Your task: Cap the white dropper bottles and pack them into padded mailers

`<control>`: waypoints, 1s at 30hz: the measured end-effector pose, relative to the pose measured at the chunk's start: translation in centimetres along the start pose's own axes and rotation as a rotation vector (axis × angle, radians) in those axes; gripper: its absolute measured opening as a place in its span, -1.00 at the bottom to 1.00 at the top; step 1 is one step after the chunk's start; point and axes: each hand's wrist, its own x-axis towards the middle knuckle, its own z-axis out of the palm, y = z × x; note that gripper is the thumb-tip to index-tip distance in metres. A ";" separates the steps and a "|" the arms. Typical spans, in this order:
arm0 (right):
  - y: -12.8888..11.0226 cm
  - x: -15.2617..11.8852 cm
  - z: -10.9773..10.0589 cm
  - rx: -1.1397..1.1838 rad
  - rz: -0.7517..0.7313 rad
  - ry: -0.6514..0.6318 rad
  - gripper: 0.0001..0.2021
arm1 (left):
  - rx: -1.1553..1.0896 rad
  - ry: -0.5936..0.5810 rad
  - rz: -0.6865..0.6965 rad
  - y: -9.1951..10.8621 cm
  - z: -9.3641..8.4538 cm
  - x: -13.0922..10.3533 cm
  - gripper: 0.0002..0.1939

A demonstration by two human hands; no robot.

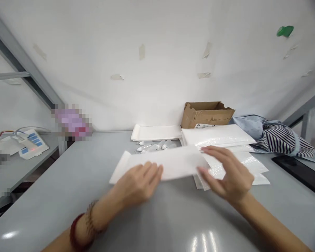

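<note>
A long white envelope [175, 162] is held a little above the grey table, its flap end toward the left. My left hand [137, 182] is closed on its lower left edge, fingers curled over the front. At the envelope's right end, my right hand [227, 175] has thumb and fingers spread apart, close to the corner. Behind the envelope lie several small clear tubes [159, 145], partly covered by it. Another white envelope [158, 133] rests flat against the wall. White bubble mailers [217, 135] are piled behind my right hand.
An open cardboard box [208, 114] stands at the back, right of centre. Striped and blue cloth [280, 138] and a black phone-like object [301, 173] lie at the right. A white device [33, 144] sits on a side surface at the left.
</note>
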 end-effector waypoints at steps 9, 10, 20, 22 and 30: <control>-5.7 -2.4 1.2 0.224 -0.021 -1.068 -0.10 | -0.315 -0.042 0.174 4.5 0.1 -0.7 -0.77; -5.6 -2.6 1.1 0.221 -0.010 -1.127 -0.08 | -0.343 -0.051 0.185 4.7 0.0 -0.7 -0.80; -6.1 -3.8 0.9 0.082 -0.170 -1.056 -0.07 | -0.852 -0.331 -0.553 -0.6 -1.0 -1.5 -0.73; -6.4 -4.7 1.2 -0.041 -0.235 -0.931 -0.15 | -0.981 -0.556 -0.800 -3.5 -1.3 -2.7 -0.72; -6.9 -7.6 1.1 -0.343 -0.373 -0.693 -0.21 | -1.038 -1.041 -1.026 -6.6 -0.6 -5.3 -0.76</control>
